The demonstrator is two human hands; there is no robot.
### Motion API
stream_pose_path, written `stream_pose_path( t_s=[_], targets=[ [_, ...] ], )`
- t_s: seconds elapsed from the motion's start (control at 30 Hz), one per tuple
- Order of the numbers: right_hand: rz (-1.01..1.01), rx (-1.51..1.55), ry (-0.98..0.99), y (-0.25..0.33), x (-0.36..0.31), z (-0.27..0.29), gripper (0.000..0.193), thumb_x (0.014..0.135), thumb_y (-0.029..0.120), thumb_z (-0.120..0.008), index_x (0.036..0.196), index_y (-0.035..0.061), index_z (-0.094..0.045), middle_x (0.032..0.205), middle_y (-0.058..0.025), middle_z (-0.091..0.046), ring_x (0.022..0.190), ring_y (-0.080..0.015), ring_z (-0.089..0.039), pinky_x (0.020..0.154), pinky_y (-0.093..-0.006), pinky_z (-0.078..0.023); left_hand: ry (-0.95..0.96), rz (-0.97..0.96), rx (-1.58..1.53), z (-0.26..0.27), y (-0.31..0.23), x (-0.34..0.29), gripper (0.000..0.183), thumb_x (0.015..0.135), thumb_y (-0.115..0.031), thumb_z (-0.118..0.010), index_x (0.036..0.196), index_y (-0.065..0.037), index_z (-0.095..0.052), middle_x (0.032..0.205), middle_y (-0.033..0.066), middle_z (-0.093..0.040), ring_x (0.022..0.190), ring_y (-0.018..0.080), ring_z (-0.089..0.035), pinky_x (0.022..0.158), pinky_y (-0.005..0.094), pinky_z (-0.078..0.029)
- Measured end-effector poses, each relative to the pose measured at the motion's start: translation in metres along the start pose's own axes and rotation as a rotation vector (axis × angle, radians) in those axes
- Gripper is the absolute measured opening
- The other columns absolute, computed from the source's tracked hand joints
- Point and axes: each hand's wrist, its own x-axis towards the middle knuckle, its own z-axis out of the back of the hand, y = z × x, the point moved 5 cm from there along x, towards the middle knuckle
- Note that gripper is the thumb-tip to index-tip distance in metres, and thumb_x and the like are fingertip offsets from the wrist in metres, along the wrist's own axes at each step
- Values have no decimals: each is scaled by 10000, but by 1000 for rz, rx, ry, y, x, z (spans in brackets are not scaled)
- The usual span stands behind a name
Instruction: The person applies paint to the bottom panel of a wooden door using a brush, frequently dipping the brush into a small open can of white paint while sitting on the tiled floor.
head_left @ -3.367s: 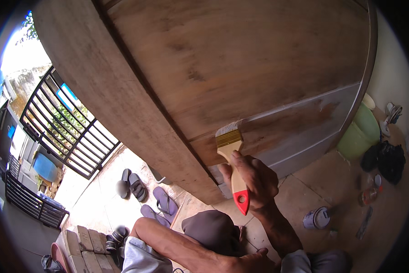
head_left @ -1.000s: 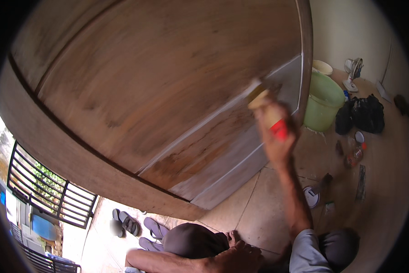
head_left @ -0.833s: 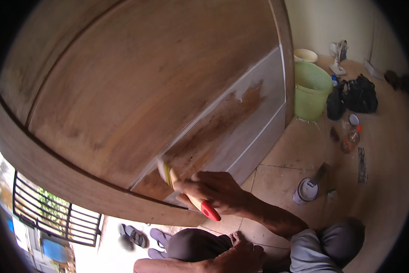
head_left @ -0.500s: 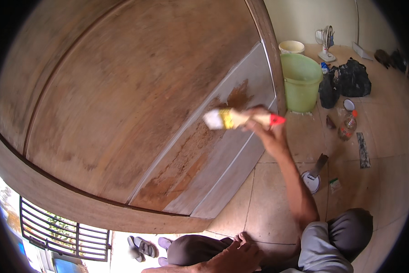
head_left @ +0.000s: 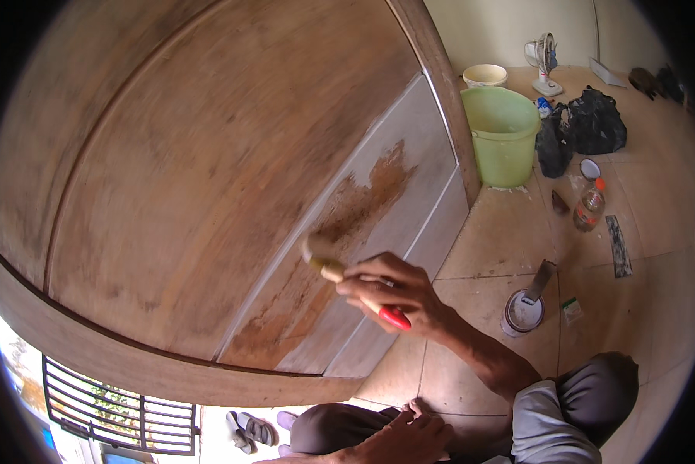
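My right hand is closed around a paintbrush with a pale wooden handle and a red end. Its bristles, blurred by motion, are against the grey strip of a large wooden door, at the lower left part of a wet brown patch. Around that patch the strip is dull grey. My left hand lies loosely by my foot at the bottom of the view, fingers apart, with nothing seen in it.
On the tiled floor to the right stand an open can with a scraper across it, a bottle and a green bucket. Black plastic bags and a small fan are farther back. Slippers lie at lower left.
My right hand has brought the brush down and left onto the door. The brown patch looks larger toward the upper right. My left hand has stayed by the foot.
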Motion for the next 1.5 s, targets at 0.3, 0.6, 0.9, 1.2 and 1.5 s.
stream_pose_path(
  t_s=[0.3,0.6,0.9,1.2,1.5],
  targets=[
    [-473,135,-456,-139,61,153,230,931,92,-643,1133,-15,-669,1040,-107,-705,860,-148,-690,702,-270,-575,-3,-32,-24,7,-5,3,307,932,-216,-556,1113,29,-592,1091,172,-645,841,206,-655,662,300,-516],
    [-156,-311,-244,-96,53,116,268,858,-20,-657,1123,21,-674,1056,-141,-672,980,-285,-666,833,-363,-532,10,-36,-41,7,-2,5,297,924,-201,-565,1116,22,-600,1100,165,-645,862,204,-652,680,304,-518],
    [-422,114,-476,-94,31,139,204,925,96,-662,1103,-5,-667,1035,-78,-676,898,-177,-670,732,-292,-560,25,-29,-44,8,0,8,288,916,-187,-574,1118,15,-608,1108,158,-644,884,203,-650,697,307,-520],
    [-508,103,-673,-153,41,178,230,941,120,-651,1120,-23,-653,1083,-80,-671,896,-147,-666,679,-291,-584,31,-29,-45,11,2,7,282,908,-173,-583,1121,8,-615,1117,150,-644,906,201,-648,715,311,-521],
    [-436,66,-406,-114,35,168,236,959,145,-641,1126,-22,-657,1075,-91,-688,877,-157,-682,699,-279,-580,34,-19,-58,11,7,5,277,899,-158,-592,1123,1,-623,1125,143,-643,928,200,-646,733,315,-523]
  ],
)
